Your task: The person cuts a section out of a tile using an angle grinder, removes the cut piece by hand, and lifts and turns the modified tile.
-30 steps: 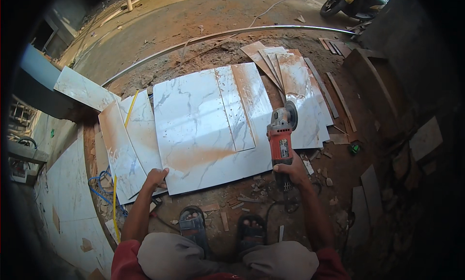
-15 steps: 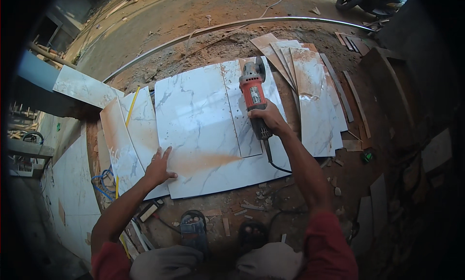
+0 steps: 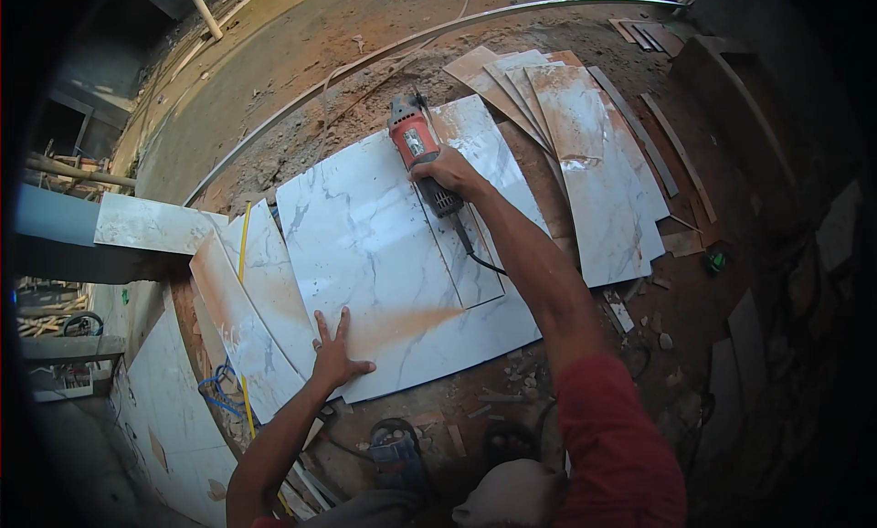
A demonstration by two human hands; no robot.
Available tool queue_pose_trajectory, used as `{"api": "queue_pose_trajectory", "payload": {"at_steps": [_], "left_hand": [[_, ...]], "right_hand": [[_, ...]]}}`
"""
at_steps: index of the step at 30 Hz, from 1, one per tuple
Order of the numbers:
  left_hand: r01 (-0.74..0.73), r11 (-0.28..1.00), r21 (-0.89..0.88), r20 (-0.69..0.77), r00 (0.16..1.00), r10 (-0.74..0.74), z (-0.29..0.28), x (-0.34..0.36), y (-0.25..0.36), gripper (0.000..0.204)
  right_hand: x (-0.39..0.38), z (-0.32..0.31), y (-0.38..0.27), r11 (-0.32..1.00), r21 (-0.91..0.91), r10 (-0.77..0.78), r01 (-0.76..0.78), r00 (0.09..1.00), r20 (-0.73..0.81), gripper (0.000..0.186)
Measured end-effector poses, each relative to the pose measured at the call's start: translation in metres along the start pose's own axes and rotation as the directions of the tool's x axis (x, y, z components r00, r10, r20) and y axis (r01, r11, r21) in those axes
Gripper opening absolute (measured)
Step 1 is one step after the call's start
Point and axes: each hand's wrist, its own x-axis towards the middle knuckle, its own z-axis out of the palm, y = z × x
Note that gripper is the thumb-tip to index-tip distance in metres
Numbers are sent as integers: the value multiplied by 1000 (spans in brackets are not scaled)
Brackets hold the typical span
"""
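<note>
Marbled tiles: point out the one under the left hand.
The large middle tile, between the narrower tiles at left and the fanned stack at right; the left hand lies spread on its near left corner, with no hand on the others.

Daylight on the far ground (image 3: 265, 76), gloom near and to the right.
Pale glare lies across the glossy marble-patterned slab (image 3: 365, 240); the right wall (image 3: 772, 67) sinks into shadow. Fisheye distortion bows the far metal strip (image 3: 457, 24), black vignetting closes the corners, and fine detail looks soft.
</note>
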Motion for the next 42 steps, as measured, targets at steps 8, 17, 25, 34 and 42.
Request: {"api": "queue_pose_trajectory", "payload": {"at_steps": [8,17,25,34,42], "left_hand": [[39,999,29,14,999,-39,-3,0,2,142],[25,1000,2,35,999,-26,-5,-1,7,142],[14,1000,11,27,1000,-14,-3,1,5,142],[12,1000,13,17,1000,-12,-3,1,5,142],[37,999,21,36,999,-37,1,4,6,141]], "right_hand": [[6,1,0,999,4,32,-32,999,4,42],[9,2,3,997,49,52,-52,999,4,46],[10,0,1,996,59,70,-71,997,24,46],[13,0,1,995,74,64,-66,997,30,44],[21,3,5,995,38,95,-96,995,34,44]]}}
